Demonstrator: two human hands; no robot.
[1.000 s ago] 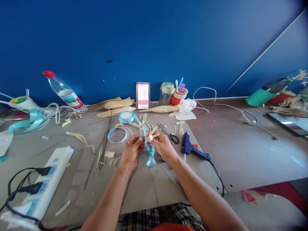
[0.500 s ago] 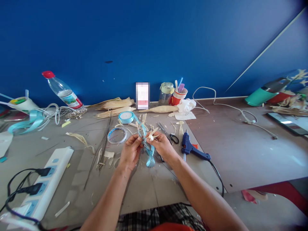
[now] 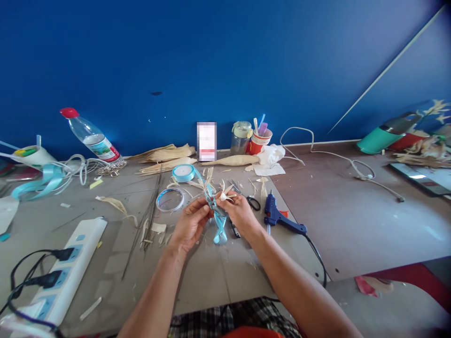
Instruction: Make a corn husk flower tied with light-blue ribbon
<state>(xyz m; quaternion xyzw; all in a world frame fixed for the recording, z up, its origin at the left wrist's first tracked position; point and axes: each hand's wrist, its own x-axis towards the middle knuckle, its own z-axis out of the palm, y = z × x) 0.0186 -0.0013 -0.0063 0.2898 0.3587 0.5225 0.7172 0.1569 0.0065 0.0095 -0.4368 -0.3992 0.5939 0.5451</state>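
Observation:
Both hands meet over the middle of the table. My left hand (image 3: 192, 220) is closed, thumb and fingertips pinched at the edge of a light blue ribbon (image 3: 220, 234). My right hand (image 3: 242, 212) is closed around a small pale flower (image 3: 224, 195) that looks made of dried husk, its petals standing out above the fingers. The ribbon runs between the hands and hangs below them in a loop. Its upper end leads toward the ribbon roll (image 3: 183, 173) lying behind. The fingers partly hide where ribbon and flower meet.
A blue glue gun (image 3: 280, 216) and scissors (image 3: 252, 203) lie to the right. Thin wires (image 3: 150, 211), a tape ring (image 3: 169, 200) and a power strip (image 3: 72, 267) lie left. Dried husks (image 3: 165, 153), a phone (image 3: 206, 141), a jar (image 3: 241, 136) and a bottle (image 3: 95, 138) line the wall.
My left fingers have shifted slightly along the ribbon and loosened their bend a little. The flower has turned slightly in my right hand. The camera view has moved a little.

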